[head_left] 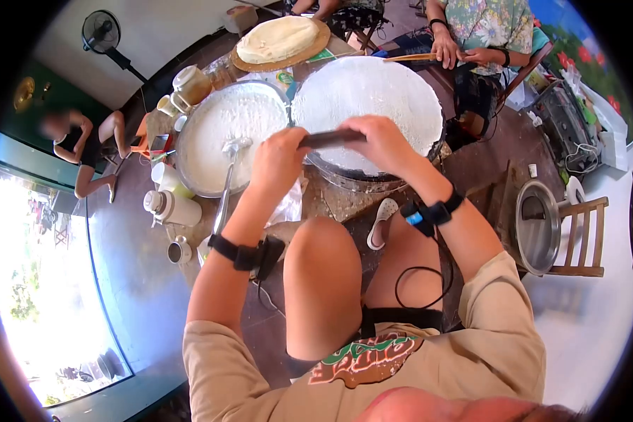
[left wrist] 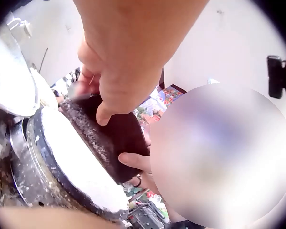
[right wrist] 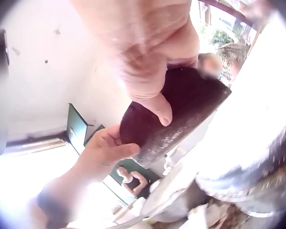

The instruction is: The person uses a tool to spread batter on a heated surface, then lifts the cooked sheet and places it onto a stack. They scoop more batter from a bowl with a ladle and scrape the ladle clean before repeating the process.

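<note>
Both hands hold a dark flat scraper (head_left: 328, 138) by its two ends, over the near part of a round griddle (head_left: 362, 184). My left hand (head_left: 278, 156) grips one end, its thumb lying on the flat face in the left wrist view. At the other end, my right hand (head_left: 389, 144) grips likewise, thumb across the face (right wrist: 152, 109). White residue streaks the scraper's straight edge (left wrist: 93, 138). A white batter layer (head_left: 373, 91) covers the griddle top. Left of it, a metal basin (head_left: 178, 158) contains white batter with a ladle (head_left: 226, 190) in it.
Behind the basin, a stack of thin flatbreads (head_left: 278, 40) lies on a round woven tray (head_left: 321, 43). A jug (head_left: 191, 86), a white thermos (head_left: 172, 207) and a metal mug (head_left: 179, 250) stand leftward. At right is a chair (head_left: 580, 235) with a steel bowl (head_left: 538, 246). Other people sit around.
</note>
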Tool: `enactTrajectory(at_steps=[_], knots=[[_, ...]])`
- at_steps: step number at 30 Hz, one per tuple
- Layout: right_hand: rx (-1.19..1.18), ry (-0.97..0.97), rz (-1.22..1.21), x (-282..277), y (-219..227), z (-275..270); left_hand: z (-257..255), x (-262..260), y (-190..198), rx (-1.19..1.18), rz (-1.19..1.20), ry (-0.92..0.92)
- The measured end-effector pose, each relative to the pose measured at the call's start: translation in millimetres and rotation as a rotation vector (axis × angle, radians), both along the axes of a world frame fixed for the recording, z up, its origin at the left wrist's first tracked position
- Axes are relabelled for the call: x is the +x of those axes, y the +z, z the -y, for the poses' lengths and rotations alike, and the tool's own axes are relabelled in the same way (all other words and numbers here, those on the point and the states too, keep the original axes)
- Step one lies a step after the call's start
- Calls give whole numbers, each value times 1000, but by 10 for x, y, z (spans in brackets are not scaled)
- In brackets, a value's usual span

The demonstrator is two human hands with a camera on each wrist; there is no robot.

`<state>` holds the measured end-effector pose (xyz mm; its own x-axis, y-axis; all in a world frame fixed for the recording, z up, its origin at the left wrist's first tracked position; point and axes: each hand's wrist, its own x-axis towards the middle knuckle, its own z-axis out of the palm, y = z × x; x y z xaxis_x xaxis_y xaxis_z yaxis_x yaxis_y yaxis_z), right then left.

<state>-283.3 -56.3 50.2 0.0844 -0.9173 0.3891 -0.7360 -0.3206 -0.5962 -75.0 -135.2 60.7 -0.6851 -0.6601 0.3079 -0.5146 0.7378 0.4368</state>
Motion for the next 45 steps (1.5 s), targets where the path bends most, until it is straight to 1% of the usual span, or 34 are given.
enactTrajectory(at_steps=[1,4,8,11,12,14,15,17,20,22,28,33,35,36,37,40,42,43,45], knots=[[4,-31,-40,-84,-70,160,100,-38,-40,-66,-37,14],[56,-89,-139,-307,-228,540,405,-146,-190,-116,-47,45],[-50,-110,-336,-358,-361,793,725,-329,-420,-209,-48,77],[-153,-144,-364,-304,-521,901,892,-396,-565,-298,40,-15],[-147,-149,-394,-284,-573,905,904,-403,-623,-307,24,-34],[-130,-153,-453,-178,-586,831,867,-399,-736,-320,-5,-71],[-117,-152,-475,-120,-605,764,837,-369,-797,-323,-9,-61],[-91,-158,-522,7,-610,553,677,-294,-807,-331,-19,-46],[-70,-137,-518,134,-564,258,410,-177,-815,-328,-15,-78],[-79,-150,-513,177,-601,125,326,-139,-813,-342,-3,-121],[-83,-163,-497,182,-609,-212,73,-138,-772,-374,18,-229],[-80,-178,-498,127,-578,-484,-193,-207,-710,-377,22,-257],[-11,-136,-505,48,-496,-621,-326,-243,-655,-355,71,-252],[21,-117,-517,-50,-433,-652,-363,-310,-636,-347,86,-248],[18,-106,-434,-149,-361,-661,-394,-378,-582,-321,148,-247],[-8,-151,-363,-536,-208,-448,-255,-741,-282,-410,89,-196],[-58,-186,-354,-835,-121,-120,46,-1091,-211,-430,90,-152],[-43,-205,-381,-977,-122,60,213,-1262,-206,-443,117,-135],[-51,-224,-414,-1241,-190,397,557,-1572,-309,-472,160,-102]])
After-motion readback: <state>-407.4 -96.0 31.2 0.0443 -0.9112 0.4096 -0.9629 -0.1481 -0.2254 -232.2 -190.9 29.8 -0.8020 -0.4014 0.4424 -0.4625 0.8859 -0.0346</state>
